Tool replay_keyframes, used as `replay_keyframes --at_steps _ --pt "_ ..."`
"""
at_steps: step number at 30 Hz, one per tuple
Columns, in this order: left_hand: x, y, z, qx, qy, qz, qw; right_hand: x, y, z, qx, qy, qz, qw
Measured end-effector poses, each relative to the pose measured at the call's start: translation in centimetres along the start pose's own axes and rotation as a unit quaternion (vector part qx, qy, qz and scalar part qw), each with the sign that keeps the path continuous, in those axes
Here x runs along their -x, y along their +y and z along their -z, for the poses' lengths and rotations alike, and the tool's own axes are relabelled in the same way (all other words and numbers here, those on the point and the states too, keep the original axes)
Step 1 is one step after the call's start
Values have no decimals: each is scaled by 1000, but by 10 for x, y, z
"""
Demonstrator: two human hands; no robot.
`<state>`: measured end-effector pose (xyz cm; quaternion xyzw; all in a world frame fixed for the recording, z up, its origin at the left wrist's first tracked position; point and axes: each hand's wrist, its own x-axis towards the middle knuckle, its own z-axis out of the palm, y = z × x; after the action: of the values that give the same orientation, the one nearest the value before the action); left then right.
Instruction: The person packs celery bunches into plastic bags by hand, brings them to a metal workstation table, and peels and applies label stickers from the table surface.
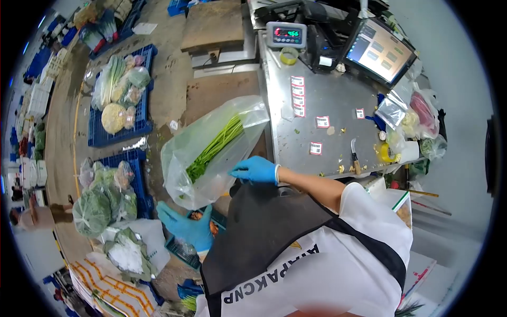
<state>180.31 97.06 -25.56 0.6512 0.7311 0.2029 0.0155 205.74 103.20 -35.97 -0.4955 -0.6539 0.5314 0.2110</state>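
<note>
A large clear plastic bag (177, 158) holds a bunch of long green stalks with leaves (216, 148). It lies slantwise in front of my body, its leafy end toward the lower left. My right hand (257, 170), in a blue glove, is at the bag's lower right edge, its fingers closed on the plastic. Below the bag, my left hand (186, 226), also gloved in blue, is open, thumb and fingers spread, with nothing in it.
To the right is a metal table (301, 132) with labels (298, 96), a knife (355, 158), a scale display (286, 35) and a monitor (380, 52). Blue pallets (100, 134) with bagged vegetables (105, 198) stand at left. A dark crate (182, 251) is beneath my left hand.
</note>
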Motion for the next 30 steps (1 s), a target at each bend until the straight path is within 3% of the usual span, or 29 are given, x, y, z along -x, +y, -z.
replay_keyframes --at_steps 2,3,5,7,9,11,12,13,14,15,16,18,20,22,24,30 --pt "0 -22 -26 -23 32 -6 999 -29 13 -16 100 25 123 987" --pt "0 -38 -47 -23 53 27 998 -44 7 -19 119 -17 88 989" --pt "-4 -54 -58 44 -16 149 988 -79 4 -17 194 -99 33 975" --pt "-17 -83 -72 167 -73 269 946 -113 17 -22 287 -132 35 948" --pt "-23 -124 -96 459 -80 288 837 -125 37 -24 329 -90 74 937" --pt "-29 -124 -89 381 -34 262 886 -125 40 -17 321 -59 115 938" --pt "-27 -130 -94 299 41 170 938 -125 44 -18 331 -73 123 933" --pt "-22 -121 -76 312 -18 262 913 -120 29 -19 282 -102 82 951" --pt "-8 -123 -78 364 25 265 893 -108 6 -18 224 -123 87 963" --pt "7 -116 -67 376 8 330 866 -96 -18 -19 87 -178 63 978" --pt "39 -127 -83 319 17 356 878 -85 -34 -21 42 -252 18 967" --pt "95 -119 -79 391 108 393 825 -73 -64 -31 -103 -398 -51 910" --pt "162 -107 -66 292 122 473 822 -68 -57 -60 -132 -471 -29 872" --pt "219 -91 -51 262 146 527 795 -45 -79 -103 -55 -430 108 895" --pt "267 -80 -27 220 130 582 772 -32 -79 -141 31 -477 139 867" --pt "388 -75 -10 202 187 659 700 22 -87 -238 204 -645 175 715"
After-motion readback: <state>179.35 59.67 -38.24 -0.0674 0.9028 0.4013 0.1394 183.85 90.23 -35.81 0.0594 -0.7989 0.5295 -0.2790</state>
